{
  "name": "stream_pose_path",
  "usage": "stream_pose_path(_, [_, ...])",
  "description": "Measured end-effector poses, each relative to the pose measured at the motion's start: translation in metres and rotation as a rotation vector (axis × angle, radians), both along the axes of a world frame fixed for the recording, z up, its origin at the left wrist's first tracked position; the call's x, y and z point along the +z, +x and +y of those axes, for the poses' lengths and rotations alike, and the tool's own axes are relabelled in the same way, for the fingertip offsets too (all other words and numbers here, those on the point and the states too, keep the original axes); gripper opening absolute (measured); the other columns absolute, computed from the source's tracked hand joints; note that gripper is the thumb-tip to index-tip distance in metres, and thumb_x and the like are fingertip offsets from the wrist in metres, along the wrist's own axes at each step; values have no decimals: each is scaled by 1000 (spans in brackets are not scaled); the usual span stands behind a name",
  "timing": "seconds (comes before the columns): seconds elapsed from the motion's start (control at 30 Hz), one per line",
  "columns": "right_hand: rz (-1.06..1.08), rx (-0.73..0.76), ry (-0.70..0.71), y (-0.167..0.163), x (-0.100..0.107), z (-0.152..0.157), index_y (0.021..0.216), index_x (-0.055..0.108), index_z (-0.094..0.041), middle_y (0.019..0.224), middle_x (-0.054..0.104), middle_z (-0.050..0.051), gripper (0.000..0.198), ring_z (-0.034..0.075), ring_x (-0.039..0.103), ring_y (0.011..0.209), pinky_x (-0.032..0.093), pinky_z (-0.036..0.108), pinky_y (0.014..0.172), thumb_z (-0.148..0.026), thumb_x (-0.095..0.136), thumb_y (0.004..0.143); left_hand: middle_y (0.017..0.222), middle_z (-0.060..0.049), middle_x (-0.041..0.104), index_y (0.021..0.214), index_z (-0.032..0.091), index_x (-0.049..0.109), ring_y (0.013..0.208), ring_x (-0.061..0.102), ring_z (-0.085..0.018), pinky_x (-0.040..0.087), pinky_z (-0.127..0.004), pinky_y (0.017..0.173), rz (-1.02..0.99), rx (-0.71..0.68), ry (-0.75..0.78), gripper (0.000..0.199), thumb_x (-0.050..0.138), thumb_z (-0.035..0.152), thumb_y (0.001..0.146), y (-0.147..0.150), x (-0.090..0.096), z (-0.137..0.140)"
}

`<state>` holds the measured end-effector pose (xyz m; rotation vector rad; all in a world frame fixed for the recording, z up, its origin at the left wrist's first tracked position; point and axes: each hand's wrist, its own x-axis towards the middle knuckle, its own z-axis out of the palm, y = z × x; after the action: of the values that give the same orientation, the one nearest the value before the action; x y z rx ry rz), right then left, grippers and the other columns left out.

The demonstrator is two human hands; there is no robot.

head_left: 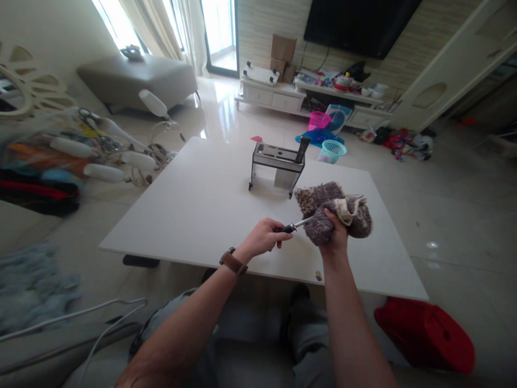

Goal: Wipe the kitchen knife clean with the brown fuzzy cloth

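Over the table [169, 215], the left hand [264, 237] clasps the rod [304, 221] by its dark end; it runs into a bunched cloth [341, 209], clutched by the right hand [336, 237]! Wiping, I'd judge; another stroke calls for steady holds.

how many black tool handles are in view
2: one black handle in the left hand, another black handle sticking up from the rack. The cloth may hide more.

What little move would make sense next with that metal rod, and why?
Probably sliding the cloth along the rod: the right hand clasps the cloth around it, while the left hand holds its black handle.
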<state>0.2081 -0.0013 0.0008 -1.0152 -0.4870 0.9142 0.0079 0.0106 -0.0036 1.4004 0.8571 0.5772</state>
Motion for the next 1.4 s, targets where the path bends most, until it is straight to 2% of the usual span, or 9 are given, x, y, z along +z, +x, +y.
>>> stream_pose_path(0.1, [147,-74,44,20,7,0,88,68,-26,88,75,-2,18,15,72,80,64,33,73,-25,72,71,55,2,60,74,14,71,40,42,-6,31,-22,41,49,-32,26,24,68,36,80,-2,1,-1])
stream_pose_path(0.23, [213,-297,118,34,13,-2,98,68,-27,99,76,-5,25,13,73,91,61,27,85,-22,68,73,57,1,63,76,14,74,42,44,-8,33,-23,44,133,-46,80,24,68,37,80,-4,1,-1])
stream_pose_path(0.3, [222,-325,101,34,11,-2,100,68,-26,100,76,-4,27,13,73,93,60,26,87,-22,69,73,59,-1,65,74,14,74,46,49,-9,35,-23,48,175,-4,142,23,68,35,80,-5,1,0])
stream_pose_path(0.57, [233,76,-159,-31,-9,-5,101,71,-19,96,77,1,40,17,73,90,62,32,81,-25,83,64,66,-7,70,69,17,74,61,57,-14,32,-27,61,460,275,619,26,61,32,86,-2,-1,0])
stream_pose_path(0.77, [151,22,-191,-65,-18,-2,95,73,-17,97,77,0,42,17,72,89,61,30,84,-19,88,56,76,-8,75,70,21,70,68,65,-20,30,-32,63,616,250,787,19,60,26,85,-2,-4,-2])
stream_pose_path(1.13, [209,-116,-2,28,-16,4,103,68,-24,98,75,-1,29,16,74,89,64,35,84,-21,70,73,76,-8,74,74,22,69,67,65,-21,26,-32,59,680,117,917,30,57,40,94,-12,-7,-1])
stream_pose_path(1.23, [246,-281,39,49,-14,3,105,67,-24,101,75,-1,29,16,73,90,63,34,83,-22,65,76,76,-8,73,77,21,68,67,64,-21,27,-32,59,696,92,910,28,56,39,95,-19,-5,-1])
stream_pose_path(1.33, [288,-435,43,53,-10,0,109,68,-23,105,75,-1,33,15,73,93,62,30,84,-22,64,76,74,-7,71,78,21,64,66,62,-21,26,-31,59,674,170,840,25,57,38,95,-25,-5,1])
stream_pose_path(1.4, [291,-376,47,46,-5,-3,111,68,-22,106,75,0,36,15,73,95,61,30,84,-23,67,75,71,-5,68,76,21,60,65,60,-20,27,-31,59,600,281,750,25,56,38,95,-28,-6,4])
